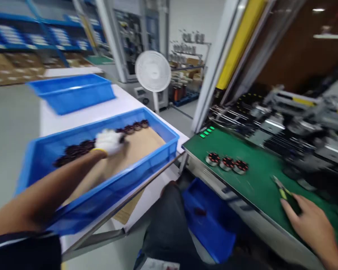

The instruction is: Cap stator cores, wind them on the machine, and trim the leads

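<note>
My left hand, in a white glove with a yellow cuff, reaches into a blue bin lined with brown cardboard. Its fingers are closed around a dark round part that looks like a motor stator, partly hidden and blurred. Similar stators stand in a row beyond the hand, and more dark ones are packed to its left. At the right, my bare right hand grips green-handled pliers, their jaws pointing away over the green work surface. On that surface sit three stators with copper windings.
Another blue bin stands farther back on the white table. A white fan rises behind it. Machinery borders the green surface, with a yellow-striped post at its corner. Below, between the tables, is a blue container.
</note>
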Tool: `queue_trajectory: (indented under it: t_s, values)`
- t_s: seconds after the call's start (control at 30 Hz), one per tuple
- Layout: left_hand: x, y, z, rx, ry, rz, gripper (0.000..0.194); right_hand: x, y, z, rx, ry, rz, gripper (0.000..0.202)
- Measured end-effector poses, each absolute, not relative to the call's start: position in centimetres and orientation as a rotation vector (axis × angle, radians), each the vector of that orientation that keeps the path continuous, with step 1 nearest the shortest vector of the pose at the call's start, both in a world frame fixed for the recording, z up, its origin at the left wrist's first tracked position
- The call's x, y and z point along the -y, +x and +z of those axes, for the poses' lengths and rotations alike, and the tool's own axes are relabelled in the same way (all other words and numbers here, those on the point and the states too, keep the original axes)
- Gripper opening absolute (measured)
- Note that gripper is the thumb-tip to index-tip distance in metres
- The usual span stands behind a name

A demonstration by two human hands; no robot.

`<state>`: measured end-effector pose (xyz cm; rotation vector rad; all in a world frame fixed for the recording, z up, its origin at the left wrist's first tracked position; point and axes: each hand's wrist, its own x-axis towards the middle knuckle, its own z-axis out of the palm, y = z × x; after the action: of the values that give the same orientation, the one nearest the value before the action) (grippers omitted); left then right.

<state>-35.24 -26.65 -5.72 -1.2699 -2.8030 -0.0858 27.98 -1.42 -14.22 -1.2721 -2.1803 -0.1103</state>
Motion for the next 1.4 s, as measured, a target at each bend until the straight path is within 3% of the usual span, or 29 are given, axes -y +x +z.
queue_trajectory:
  t_s: [0.17,0.27,0.4,0.47,0.57,0.7,0.97,1.07,1.2,1.4]
  values:
    - [25.7,-39.3,-5.7,2.73,-1.096,-0.225,0.082,1.6,28.7,-15.6,2.205,-1.45,-0.18,0.057]
    - [22.6,-35.5,-2.5,2.593,-1.159,-0.367,0.095,1.5,28.9,-16.2,2.198,-1.463,-0.181,0.056]
    - [16.0,-23.5,0.7,2.435,-1.919,-0.386,0.077,1.3,29.0,-16.6,2.187,-1.428,-0.181,0.055]
    - [12.3,-18.2,0.0,2.418,-2.183,-0.397,0.079,1.3,29.0,-16.7,2.18,-1.402,-0.19,0.055]
    - [8.1,-13.9,-3.3,2.433,-2.453,-0.459,0.113,1.5,29.1,-16.5,2.15,-1.358,-0.214,0.054]
    - [6.1,-13.7,-7.6,2.433,-2.607,-0.704,0.108,2.6,29.3,-15.4,2.03,-1.277,-0.29,0.054]
    - [6.4,-13.3,-9.4,2.395,-2.564,-1.142,0.107,3.4,28.8,-13.5,1.84,-1.033,-0.555,0.045]
    - [9.3,-12.0,-8.6,2.293,-2.522,-1.349,0.104,6.3,26.4,-11.5,1.837,-0.943,-0.478,0.045]
    - [15.8,-9.5,-7.5,1.86,-2.564,-1.694,0.1,13.5,20.5,-7.6,2.059,-0.671,-0.13,0.049]
    - [21.3,-6.6,-6.7,1.246,-2.65,-1.988,0.105,19.2,15.9,-4.6,2.132,-0.509,0.169,0.009]
